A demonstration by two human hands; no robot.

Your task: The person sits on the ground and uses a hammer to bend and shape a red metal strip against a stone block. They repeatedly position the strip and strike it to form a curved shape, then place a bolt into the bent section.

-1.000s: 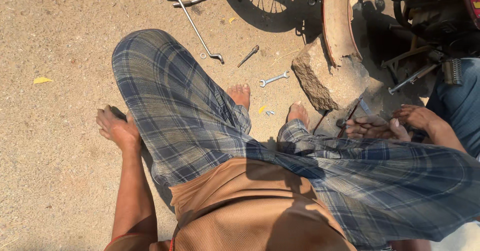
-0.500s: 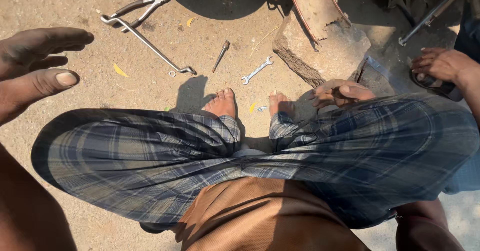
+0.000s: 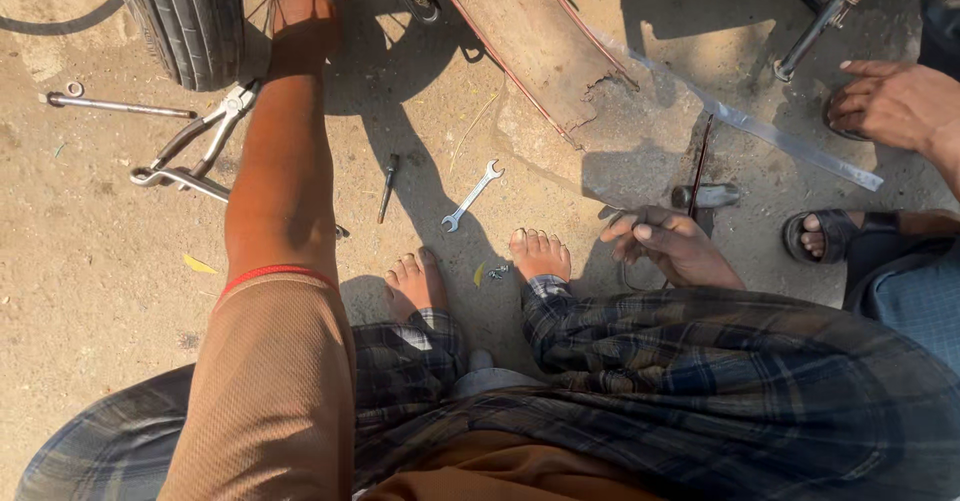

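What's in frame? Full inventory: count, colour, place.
tyre: 1, black, top left
open-end spanner: 1, silver, ground centre
pliers: 1, grey, left of forearm
long rod: 1, metal, far left
small dark tool: 1, beside spanner
mudguard: 1, rusty brown, top centre
metal strip: 1, silver, right
co-worker's hand: 1, top right
sandalled foot: 1, black sandal, right
bare feet: 2, centre
left hand: reaching up by the tyre
right hand: low on the ground, grip unclear
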